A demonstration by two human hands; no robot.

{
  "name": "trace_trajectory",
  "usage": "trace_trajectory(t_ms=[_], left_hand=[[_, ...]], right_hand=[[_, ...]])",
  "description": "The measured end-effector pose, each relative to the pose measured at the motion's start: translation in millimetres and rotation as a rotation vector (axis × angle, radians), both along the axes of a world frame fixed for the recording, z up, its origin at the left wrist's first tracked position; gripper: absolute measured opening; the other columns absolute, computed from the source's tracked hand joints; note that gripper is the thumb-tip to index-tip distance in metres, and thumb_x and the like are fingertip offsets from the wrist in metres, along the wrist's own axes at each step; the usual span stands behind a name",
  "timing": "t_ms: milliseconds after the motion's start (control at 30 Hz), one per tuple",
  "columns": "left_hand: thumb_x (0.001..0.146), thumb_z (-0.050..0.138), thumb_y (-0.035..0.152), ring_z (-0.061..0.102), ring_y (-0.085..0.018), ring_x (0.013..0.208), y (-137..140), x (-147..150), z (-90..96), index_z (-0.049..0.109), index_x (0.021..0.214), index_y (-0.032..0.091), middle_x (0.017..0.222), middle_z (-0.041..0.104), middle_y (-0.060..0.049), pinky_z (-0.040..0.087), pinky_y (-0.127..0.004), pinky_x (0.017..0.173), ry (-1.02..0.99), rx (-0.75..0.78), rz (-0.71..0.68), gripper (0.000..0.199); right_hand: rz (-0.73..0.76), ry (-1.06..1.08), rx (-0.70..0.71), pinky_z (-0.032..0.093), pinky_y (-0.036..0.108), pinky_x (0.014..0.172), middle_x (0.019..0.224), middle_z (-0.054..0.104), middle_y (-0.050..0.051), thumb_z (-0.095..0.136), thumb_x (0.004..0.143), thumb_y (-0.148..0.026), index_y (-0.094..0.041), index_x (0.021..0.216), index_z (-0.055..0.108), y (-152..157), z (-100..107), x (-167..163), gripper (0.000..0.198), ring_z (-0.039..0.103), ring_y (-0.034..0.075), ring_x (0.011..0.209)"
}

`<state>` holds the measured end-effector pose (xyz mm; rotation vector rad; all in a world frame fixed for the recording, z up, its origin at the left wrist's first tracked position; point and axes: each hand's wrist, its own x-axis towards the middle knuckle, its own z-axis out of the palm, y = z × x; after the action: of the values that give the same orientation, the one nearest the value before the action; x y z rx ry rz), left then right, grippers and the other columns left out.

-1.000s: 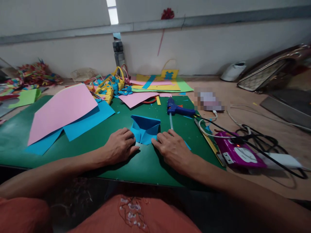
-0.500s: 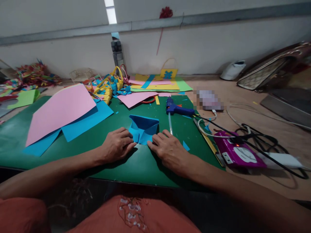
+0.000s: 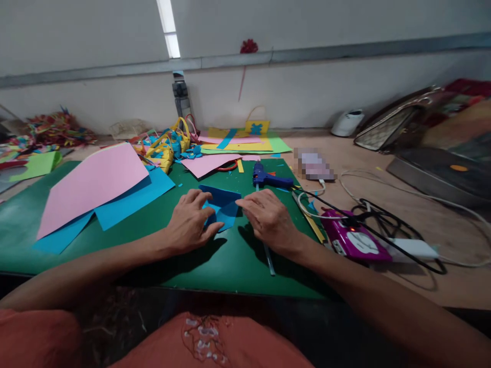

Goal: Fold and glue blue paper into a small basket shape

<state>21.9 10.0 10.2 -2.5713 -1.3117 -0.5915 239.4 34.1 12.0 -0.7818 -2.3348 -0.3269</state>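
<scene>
Both hands press the folded blue paper (image 3: pixel 222 207) mid-mat: left hand (image 3: pixel 188 222) fingers pinching its left edge, right hand (image 3: pixel 268 219) flattened on its right. Uneven pressure could skew the crease; the glue gun (image 3: pixel 268 179) lies close behind.

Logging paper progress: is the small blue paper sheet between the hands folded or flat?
Folded: the small blue paper sheet shows creased, overlapping flaps.

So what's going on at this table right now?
A person is folding a blue paper piece on a green mat. The left hand and the right hand both press on it with their fingers. A blue glue gun lies just behind, and pink and blue sheets lie to the left.
</scene>
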Motion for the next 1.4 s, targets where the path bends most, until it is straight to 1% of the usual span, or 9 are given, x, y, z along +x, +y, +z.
trace_trajectory(t_ms=[100, 200, 400, 567, 800, 1000, 1100, 1233, 1400], left_hand=[[0.081, 0.056, 0.039, 0.037, -0.035, 0.12, 0.3, 3.8, -3.8, 0.069, 0.084, 0.016, 0.125, 0.052, -0.013, 0.036, -0.054, 0.093, 0.032, -0.006, -0.044, 0.027], [0.083, 0.054, 0.028, 0.039, -0.031, 0.12, 1.9, 5.1, -10.4, 0.069, 0.081, 0.019, 0.123, 0.055, -0.011, 0.033, -0.054, 0.097, -0.029, 0.019, -0.107, 0.018], [0.085, 0.051, 0.025, 0.054, -0.023, 0.102, 8.9, 3.5, -8.4, 0.066, 0.084, 0.017, 0.105, 0.065, -0.009, 0.036, -0.045, 0.094, -0.243, 0.015, -0.188, 0.017], [0.077, 0.065, 0.035, 0.055, -0.023, 0.101, 22.2, -0.6, 6.2, 0.061, 0.102, 0.017, 0.102, 0.065, -0.008, 0.028, -0.05, 0.1, -0.408, -0.12, -0.241, 0.031], [0.074, 0.068, 0.029, 0.056, -0.022, 0.093, 42.9, 4.8, 27.8, 0.066, 0.072, 0.015, 0.077, 0.066, -0.006, 0.041, -0.036, 0.086, -0.634, -0.165, -0.367, 0.014], [0.073, 0.068, 0.025, 0.057, -0.016, 0.076, 41.3, 7.4, 31.1, 0.063, 0.061, 0.015, 0.069, 0.062, -0.004, 0.045, -0.028, 0.071, -0.751, -0.3, -0.337, 0.017], [0.072, 0.07, 0.028, 0.056, -0.015, 0.072, 38.3, 4.4, 31.7, 0.06, 0.058, 0.015, 0.067, 0.061, -0.003, 0.045, -0.027, 0.069, -0.739, -0.307, -0.318, 0.022], [0.073, 0.068, 0.034, 0.049, -0.012, 0.062, 34.8, 0.9, 35.3, 0.051, 0.051, 0.016, 0.056, 0.052, 0.0, 0.041, -0.024, 0.061, -0.659, -0.338, -0.265, 0.033], [0.074, 0.064, 0.034, 0.047, -0.01, 0.058, 28.1, 2.9, 43.7, 0.059, 0.064, 0.014, 0.06, 0.054, 0.001, 0.036, -0.021, 0.056, -0.646, -0.484, -0.212, 0.023]], right_hand=[[0.007, -0.075, 0.094, 0.036, 0.041, 0.084, 0.097, 0.066, 0.011, 0.04, 0.084, -0.007, -0.013, 0.106, 0.059, 1.6, -0.4, -4.5, 0.029, 0.052, 0.023, 0.095], [0.021, -0.187, 0.104, 0.026, 0.051, 0.094, 0.106, 0.066, 0.008, 0.04, 0.084, -0.005, -0.015, 0.109, 0.058, 4.4, -3.5, -12.2, 0.032, 0.047, 0.027, 0.108], [-0.028, -0.257, -0.108, 0.013, 0.059, 0.099, 0.102, 0.067, 0.007, 0.045, 0.084, -0.008, -0.017, 0.085, 0.064, 11.3, 0.1, -25.0, 0.021, 0.043, 0.029, 0.119], [-0.076, -0.044, -0.385, 0.018, 0.056, 0.096, 0.095, 0.068, 0.008, 0.051, 0.082, -0.013, -0.017, 0.084, 0.063, 16.0, 27.8, -26.4, 0.013, 0.051, 0.027, 0.111], [-0.074, 0.153, -0.592, 0.019, 0.05, 0.095, 0.093, 0.066, 0.004, 0.05, 0.083, -0.019, -0.017, 0.077, 0.062, 21.4, 53.8, -26.4, 0.014, 0.057, 0.02, 0.09], [-0.084, 0.189, -0.624, 0.027, 0.04, 0.086, 0.074, 0.061, 0.001, 0.046, 0.085, -0.023, -0.017, 0.067, 0.056, 24.0, 55.0, -23.0, 0.022, 0.054, 0.016, 0.075], [-0.08, 0.254, -0.621, 0.031, 0.031, 0.071, 0.058, 0.047, -0.004, 0.046, 0.084, -0.025, -0.018, 0.057, 0.045, 25.5, 55.5, -19.8, 0.028, 0.044, 0.011, 0.061], [-0.063, 0.396, -0.672, 0.026, 0.026, 0.054, 0.054, 0.032, -0.006, 0.046, 0.083, -0.027, -0.02, 0.053, 0.035, 26.8, 56.0, -18.0, 0.033, 0.031, 0.009, 0.052], [-0.096, 0.339, -0.571, 0.033, 0.03, 0.067, 0.053, 0.041, -0.006, 0.047, 0.083, -0.025, -0.019, 0.052, 0.037, 23.3, 54.6, -20.9, 0.033, 0.039, 0.009, 0.054]])
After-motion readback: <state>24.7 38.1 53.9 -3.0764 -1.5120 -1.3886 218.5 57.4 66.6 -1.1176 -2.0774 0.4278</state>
